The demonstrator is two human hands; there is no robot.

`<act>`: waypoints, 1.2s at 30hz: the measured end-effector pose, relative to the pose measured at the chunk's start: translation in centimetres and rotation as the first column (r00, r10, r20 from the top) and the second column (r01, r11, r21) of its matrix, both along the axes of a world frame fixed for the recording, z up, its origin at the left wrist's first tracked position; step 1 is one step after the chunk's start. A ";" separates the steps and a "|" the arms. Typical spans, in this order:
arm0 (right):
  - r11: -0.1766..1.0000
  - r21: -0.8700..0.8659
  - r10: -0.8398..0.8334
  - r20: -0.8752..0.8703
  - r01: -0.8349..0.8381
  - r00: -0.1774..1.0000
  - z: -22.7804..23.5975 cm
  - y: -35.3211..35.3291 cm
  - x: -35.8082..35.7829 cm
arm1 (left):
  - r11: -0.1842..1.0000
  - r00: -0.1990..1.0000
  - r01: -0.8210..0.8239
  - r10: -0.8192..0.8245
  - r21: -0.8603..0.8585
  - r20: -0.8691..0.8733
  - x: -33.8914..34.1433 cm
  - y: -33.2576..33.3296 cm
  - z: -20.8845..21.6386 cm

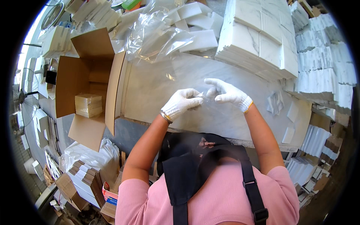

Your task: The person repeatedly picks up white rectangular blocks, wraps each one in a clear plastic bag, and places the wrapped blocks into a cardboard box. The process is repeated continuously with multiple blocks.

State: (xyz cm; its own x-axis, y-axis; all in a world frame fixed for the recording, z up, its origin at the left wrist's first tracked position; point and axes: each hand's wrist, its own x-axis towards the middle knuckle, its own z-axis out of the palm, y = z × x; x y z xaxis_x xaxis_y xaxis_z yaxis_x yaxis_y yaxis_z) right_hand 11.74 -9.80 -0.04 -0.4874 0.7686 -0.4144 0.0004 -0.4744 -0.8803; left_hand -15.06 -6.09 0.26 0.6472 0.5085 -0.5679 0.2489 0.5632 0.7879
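1. The left hand (182,103) — thumb and fingers together — pinches a wisp of clear film (203,95).
2. The right hand (230,94) is spread, fingers loose, just beside it.
3. That film sits between both hands, over the pale worktop (150,90).

Probably clear plastic film (203,95), left hand (182,103).

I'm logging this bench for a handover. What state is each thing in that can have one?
Left hand: gloved, fingers drawn together, grip unclear
Right hand: gloved, open, fingers spread
Cardboard box: open, flaps spread
Block in the box: wrapped in clear film
Clear plastic: crumpled
White sheets: loosely piled
Marble-patterned tiles: stacked
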 end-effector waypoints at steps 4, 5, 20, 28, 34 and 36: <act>0.986 -0.132 -0.094 0.099 0.107 0.991 1.4 -2.0 0.1 | 1.000 1.000 0.014 -0.014 -0.006 0.000 0.5 1.2 0.4; 0.984 -0.107 -0.133 0.107 0.144 0.985 1.0 -2.4 0.4 | 1.000 1.000 0.017 -0.017 -0.012 0.009 0.7 1.4 0.4; 0.939 0.071 -0.343 0.273 0.337 0.899 1.9 -2.9 -1.9 | 0.992 0.985 -0.122 0.125 -0.034 0.115 1.7 2.5 -0.4; 0.962 0.078 -0.266 0.478 0.261 0.837 3.3 0.4 -4.5 | 0.978 0.966 -0.123 0.158 -0.170 0.205 1.3 2.8 0.6; 0.919 0.264 -0.390 0.507 0.292 0.768 3.6 0.3 -5.4 | 0.983 0.995 0.030 -0.047 0.182 0.090 1.8 2.0 1.2; 0.941 0.173 -0.337 0.525 0.290 0.782 4.3 0.2 -5.0 | 0.983 0.996 0.050 -0.062 0.175 0.066 2.0 2.5 1.7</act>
State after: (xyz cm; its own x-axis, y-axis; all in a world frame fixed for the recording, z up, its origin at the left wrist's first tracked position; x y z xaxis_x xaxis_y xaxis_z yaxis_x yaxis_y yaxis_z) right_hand 6.78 -9.55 4.28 0.0702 0.8807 -0.4685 0.3489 -0.4617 -0.8155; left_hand -13.08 -3.55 1.98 0.7126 0.5572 -0.4264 0.2165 0.4034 0.8890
